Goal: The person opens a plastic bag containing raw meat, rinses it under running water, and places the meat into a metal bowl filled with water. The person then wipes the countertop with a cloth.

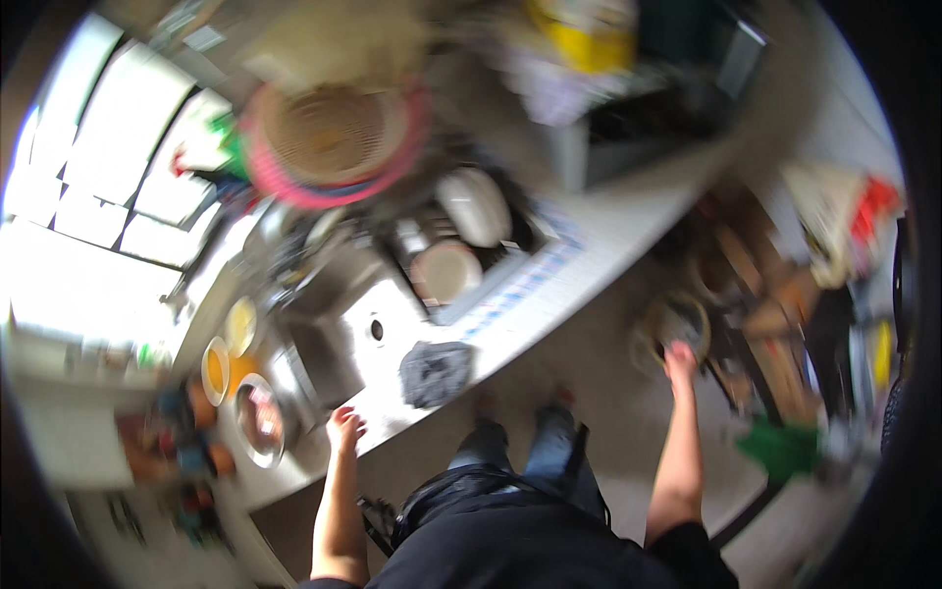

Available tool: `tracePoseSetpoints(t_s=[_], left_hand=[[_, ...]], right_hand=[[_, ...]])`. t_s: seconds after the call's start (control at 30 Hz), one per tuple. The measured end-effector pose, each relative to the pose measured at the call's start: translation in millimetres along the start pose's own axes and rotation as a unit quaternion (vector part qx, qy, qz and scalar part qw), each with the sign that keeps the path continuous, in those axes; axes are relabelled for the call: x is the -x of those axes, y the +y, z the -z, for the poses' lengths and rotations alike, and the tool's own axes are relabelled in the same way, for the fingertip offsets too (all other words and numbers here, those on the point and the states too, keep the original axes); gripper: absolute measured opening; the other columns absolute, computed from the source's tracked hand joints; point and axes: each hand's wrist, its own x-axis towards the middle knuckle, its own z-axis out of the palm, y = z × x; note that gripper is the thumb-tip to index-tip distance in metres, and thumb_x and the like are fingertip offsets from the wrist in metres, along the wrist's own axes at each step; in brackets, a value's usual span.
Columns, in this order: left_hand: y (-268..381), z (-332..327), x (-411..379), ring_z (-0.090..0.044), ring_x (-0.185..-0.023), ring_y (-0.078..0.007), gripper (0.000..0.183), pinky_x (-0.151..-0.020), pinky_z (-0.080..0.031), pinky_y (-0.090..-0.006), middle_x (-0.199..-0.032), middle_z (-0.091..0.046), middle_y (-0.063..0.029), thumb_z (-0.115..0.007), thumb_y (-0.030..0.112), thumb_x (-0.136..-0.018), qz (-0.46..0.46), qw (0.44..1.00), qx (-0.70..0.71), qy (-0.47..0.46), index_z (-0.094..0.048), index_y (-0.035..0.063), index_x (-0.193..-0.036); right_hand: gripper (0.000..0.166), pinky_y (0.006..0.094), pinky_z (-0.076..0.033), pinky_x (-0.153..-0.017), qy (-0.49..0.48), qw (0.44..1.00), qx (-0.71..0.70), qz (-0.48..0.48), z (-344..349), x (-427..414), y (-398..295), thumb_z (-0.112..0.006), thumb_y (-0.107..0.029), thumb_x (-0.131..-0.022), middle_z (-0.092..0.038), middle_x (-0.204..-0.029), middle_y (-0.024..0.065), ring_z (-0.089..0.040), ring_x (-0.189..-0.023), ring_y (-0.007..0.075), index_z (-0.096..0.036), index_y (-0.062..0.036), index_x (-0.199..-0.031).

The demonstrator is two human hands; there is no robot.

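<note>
My left hand (346,428) is over the counter edge beside the stainless steel sink (335,324), its fingers apart and nothing seen in them. A crumpled dark grey cloth (436,374) lies on the counter to its right, and a metal bowl (259,421) with reddish contents stands to its left. Away from the counter, on the right, my right hand (680,358) reaches out at the near rim of a round pan or basin (675,327) with a yellowish rim. Blur hides whether its fingers hold that rim.
Plates (446,274) and a white bowl (475,206) sit in a rack beyond the sink. A pink-rimmed woven basket (335,195) is behind them. Cardboard (784,353) and a green item (780,448) lie at the right. The counter edge runs diagonally before me.
</note>
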Motion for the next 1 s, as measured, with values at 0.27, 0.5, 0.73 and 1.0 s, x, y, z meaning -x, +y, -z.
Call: tracePoseSetpoints(t_s=[0.27, 0.5, 0.73, 1.0], left_hand=[[-37.6, 69.6, -39.9, -0.05, -0.09, -0.0339, 0.052, -0.073, -0.047, -0.0452, -0.104, -0.045, -0.021, -0.059, 0.028, -0.075, 0.148, 0.773, 0.587, 0.193, -0.034, 0.0046, -0.114], [-78.9, 153.6, -90.1, -0.046, -0.102, -0.0316, 0.036, -0.08, -0.042, -0.0485, -0.113, -0.047, -0.0147, -0.042, 0.026, -0.082, 0.113, 0.698, 0.681, 0.19, -0.044, 0.0052, -0.111], [-98.2, 183.2, -103.6, -0.055, -0.073, -0.0344, 0.016, -0.064, -0.05, -0.0546, -0.083, -0.05, -0.0191, -0.046, -0.005, -0.067, 0.136, 0.686, 0.677, 0.229, -0.046, -0.0053, -0.083], [-112.1, 235.5, -103.1, -0.053, -0.052, -0.0215, 0.018, -0.047, -0.053, -0.0416, -0.066, -0.048, -0.0084, -0.045, -0.009, -0.064, 0.15, 0.728, 0.619, 0.253, -0.044, 0.0009, -0.079]], right_hand=[[0.014, 0.025, -0.045, -0.063, -0.231, 0.881, 0.318, 0.264, -91.0, 88.9, -49.9, -0.058, -0.001, -0.071, -0.055, -0.072, 0.0054, -0.053, -0.066, 0.0124, -0.053, -0.001, -0.085], [0.015, 0.0257, -0.046, -0.059, -0.278, 0.82, 0.36, 0.349, -194.8, 190.2, -133.0, -0.058, 0.0, -0.071, -0.058, -0.072, 0.0068, -0.057, -0.062, 0.0127, -0.055, -0.0001, -0.086], [0.026, 0.0266, -0.047, -0.058, -0.327, 0.745, 0.413, 0.408, -293.3, 256.9, -110.2, -0.059, 0.001, -0.066, -0.053, -0.093, 0.0093, -0.054, -0.076, 0.0182, -0.054, -0.0027, -0.091], [0.074, 0.0414, -0.032, -0.092, -0.327, 0.619, 0.518, 0.492, -355.4, 314.9, -62.7, -0.076, -0.02, -0.05, -0.037, -0.116, 0.0159, -0.037, -0.108, 0.0339, -0.039, -0.0068, -0.113]])
